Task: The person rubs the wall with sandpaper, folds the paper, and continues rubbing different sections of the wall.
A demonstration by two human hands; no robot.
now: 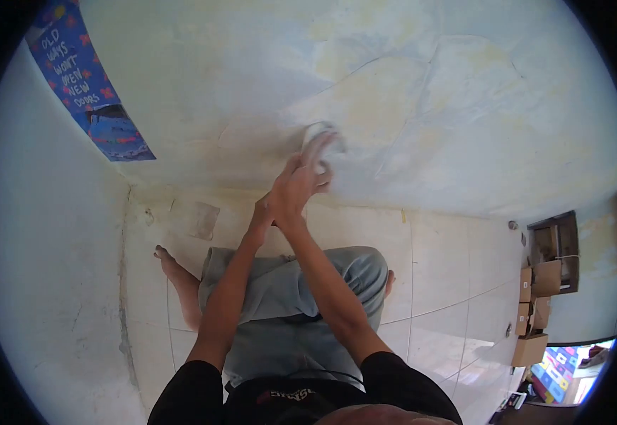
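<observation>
My right hand [296, 185] reaches up to the wall [245, 92], its fingers bent over a pale, thin, cloth-like piece [318, 129]. Motion blurs the fingertips and this piece, so its exact kind does not show. The piece is pressed against the patchy, cracked paint low on the wall. Just below, my left hand [262, 214] is closed around my right wrist, with most of its fingers hidden behind it. Both forearms extend over my grey trousers as I sit on the floor.
A square greyish sheet [204, 220] lies on the tiled floor [436, 283] by the wall. A blue poster [82, 78] hangs near the left corner. Cardboard boxes [531, 348] are stacked at the right, beside a dark wooden frame [560, 248]. The side wall [46, 248] rises close on the left.
</observation>
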